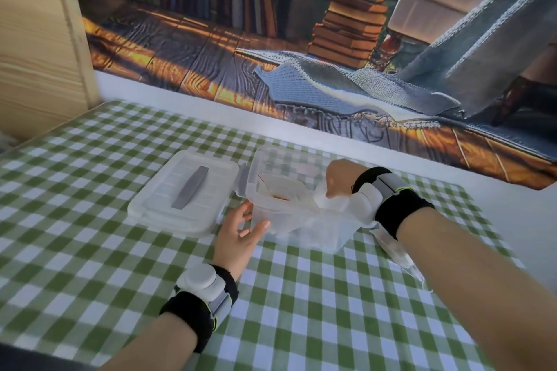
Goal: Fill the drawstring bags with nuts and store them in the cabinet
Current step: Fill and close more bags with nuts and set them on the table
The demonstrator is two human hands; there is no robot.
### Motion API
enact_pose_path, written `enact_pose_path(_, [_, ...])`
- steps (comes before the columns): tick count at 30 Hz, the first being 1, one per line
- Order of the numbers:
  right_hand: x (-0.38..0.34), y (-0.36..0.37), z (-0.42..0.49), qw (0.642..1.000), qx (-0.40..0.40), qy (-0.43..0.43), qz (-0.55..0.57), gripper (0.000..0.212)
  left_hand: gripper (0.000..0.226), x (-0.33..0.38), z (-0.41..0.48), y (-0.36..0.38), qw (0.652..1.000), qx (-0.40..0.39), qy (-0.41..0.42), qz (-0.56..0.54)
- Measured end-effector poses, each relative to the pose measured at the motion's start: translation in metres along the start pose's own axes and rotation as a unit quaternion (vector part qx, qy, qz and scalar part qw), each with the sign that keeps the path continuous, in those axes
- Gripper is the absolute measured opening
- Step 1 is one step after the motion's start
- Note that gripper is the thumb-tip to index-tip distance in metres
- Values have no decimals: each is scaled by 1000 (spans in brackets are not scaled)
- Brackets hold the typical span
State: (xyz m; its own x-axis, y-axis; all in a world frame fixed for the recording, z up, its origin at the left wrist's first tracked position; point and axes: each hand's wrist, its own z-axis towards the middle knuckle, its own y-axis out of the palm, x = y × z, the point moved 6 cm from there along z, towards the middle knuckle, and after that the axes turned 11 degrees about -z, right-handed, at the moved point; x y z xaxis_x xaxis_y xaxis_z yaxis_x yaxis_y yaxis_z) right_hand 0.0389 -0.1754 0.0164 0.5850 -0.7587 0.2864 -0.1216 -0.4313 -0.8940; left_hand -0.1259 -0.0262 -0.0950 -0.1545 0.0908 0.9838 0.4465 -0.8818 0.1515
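A wall hanging [301, 39] printed with books, floorboards and a blanket runs behind a table under a green-and-white checked cloth [90, 220]. A pale strip edges the table's far side. A wooden cabinet [39, 63] stands at the far left corner, and the cloth lies open on the near side and to the left of the lid.

There is one clear plastic container [301, 238], and one lid [156, 208] with a grey handle [191, 187] lies flat just to its left. Two sheer bags show, and each wrist wears a black band. A small heap of brown nuts [281, 196] lies inside the container.

The left hand [238, 235] is relaxed, its fingertips touching the container's near left wall. The right hand [339, 176] reaches over the right rim, fingers curled round a white drawstring bag [327, 200] just right of the nuts. The second bag [394, 250] lies flat on the cloth under the right forearm
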Motion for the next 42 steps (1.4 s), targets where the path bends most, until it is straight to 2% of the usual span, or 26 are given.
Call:
enact_pose_path(3, [9,-21,-23,993,114,19,18,3,45,-1,0,0,1000,1,-3,-4])
enact_pose_path(5, [20,-26,-39,980,169,27,98,11,45,0,-1,0,1000,-3,-6,-6])
enact_pose_path(7, [29,-31,-59,950,238,36,200,16,45,2,-2,0,1000,-5,-7,-6])
enact_pose_path(10, [41,-27,-93,886,311,65,338,17,45,5,-6,1,1000,-5,-5,-7])
enact_pose_path(14, [43,-21,-148,776,385,77,494,17,47,7,-1,1,999,-33,-37,-10])
enact_pose_path(17, [27,5,-176,678,363,48,638,18,41,11,-5,-5,999,4,-36,-34])
enact_pose_path(18, [16,18,-178,668,341,39,660,18,34,14,-9,-6,999,24,-29,-40])
enact_pose_path(19, [4,32,-176,673,317,37,667,18,25,17,-14,-4,998,27,-33,-42])
enact_pose_path(21, [-21,62,-163,699,276,48,658,19,5,16,-27,7,993,-39,-87,-62])
enact_pose_path(23, [-42,91,-147,723,242,63,644,20,25,10,-45,23,969,-147,-174,-91])
enact_pose_path(25, [-58,113,-131,735,219,67,638,21,48,7,-53,27,955,-197,-206,-89])
enact_pose_path(26, [-61,121,-125,736,218,69,637,21,50,7,-55,27,955,-195,-206,-91])
enact_pose_path(28, [-67,130,-115,734,227,71,636,21,34,6,-56,22,962,-170,-197,-82])
enact_pose_path(31, [-74,138,-105,727,249,85,634,18,15,0,-49,9,983,-118,-139,2])
enact_pose_path(35, [-79,140,-104,744,280,86,600,16,12,-2,-50,2,988,-87,-129,-24])
enact_pose_path(39, [-81,128,-115,771,373,65,511,30,10,1,-48,2,992,-85,-88,-29])
enact_pose_path(41, [-86,120,-120,771,391,48,500,25,3,3,-47,0,995,-71,-61,-28])
enact_pose_path(42, [-91,116,-121,777,391,32,492,18,7,4,-47,-1,996,-63,-47,-30])
